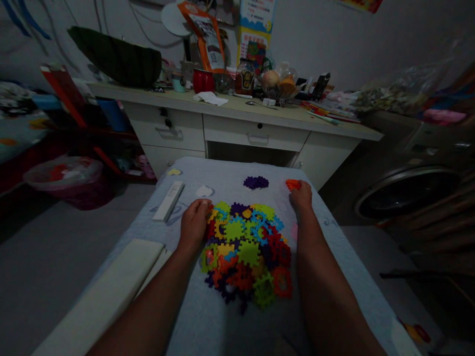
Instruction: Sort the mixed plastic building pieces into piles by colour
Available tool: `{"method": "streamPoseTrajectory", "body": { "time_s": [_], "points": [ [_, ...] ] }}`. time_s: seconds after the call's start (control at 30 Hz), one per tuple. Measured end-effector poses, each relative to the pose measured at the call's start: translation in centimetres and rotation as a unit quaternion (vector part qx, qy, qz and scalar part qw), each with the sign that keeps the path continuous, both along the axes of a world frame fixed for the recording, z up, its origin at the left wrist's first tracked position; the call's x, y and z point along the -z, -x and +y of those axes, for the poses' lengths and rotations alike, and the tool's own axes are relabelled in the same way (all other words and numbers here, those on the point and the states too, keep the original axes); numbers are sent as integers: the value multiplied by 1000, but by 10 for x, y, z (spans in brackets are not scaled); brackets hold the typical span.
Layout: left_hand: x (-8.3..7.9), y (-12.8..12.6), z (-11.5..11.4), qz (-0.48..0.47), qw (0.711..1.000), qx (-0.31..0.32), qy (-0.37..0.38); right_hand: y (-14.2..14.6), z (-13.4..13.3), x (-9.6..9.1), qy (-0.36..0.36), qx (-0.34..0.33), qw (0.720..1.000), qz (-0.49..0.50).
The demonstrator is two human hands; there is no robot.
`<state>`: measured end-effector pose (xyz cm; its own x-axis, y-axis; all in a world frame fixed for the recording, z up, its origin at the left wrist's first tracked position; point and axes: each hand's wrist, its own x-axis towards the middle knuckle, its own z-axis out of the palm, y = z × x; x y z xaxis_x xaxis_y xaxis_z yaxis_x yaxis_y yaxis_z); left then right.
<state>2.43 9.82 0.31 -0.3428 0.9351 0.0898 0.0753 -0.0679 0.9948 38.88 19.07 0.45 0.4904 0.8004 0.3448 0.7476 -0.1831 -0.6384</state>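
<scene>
Orientation of parts relative to my fingers:

My right hand [302, 195] reaches forward; its fingers touch the near-right end of a small orange cluster of notch-edged plastic pieces [292, 184]. I cannot tell whether they clamp it. The cluster's visible long axis runs leftward from these fingertips across the cloth-covered pale blue desk [226, 170].

Farther left, apart from these fingers, lies a dark purple cluster of notched plastic pieces [256, 182], longer side-to-side; my right hand is nearer to it.

My left hand [195, 220] has bent fingers at the left edge of a multicoloured heap of notched plastic pieces [248, 253]; their grip is unclear.
</scene>
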Motion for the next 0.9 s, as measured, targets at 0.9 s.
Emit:
{"method": "streamPoseTrajectory", "body": {
  "time_s": [0.9],
  "points": [
    [6, 21, 13, -30, 995, -88, -42, 210, -68, -63, 200, -577, 771, -179]
  ]
}}
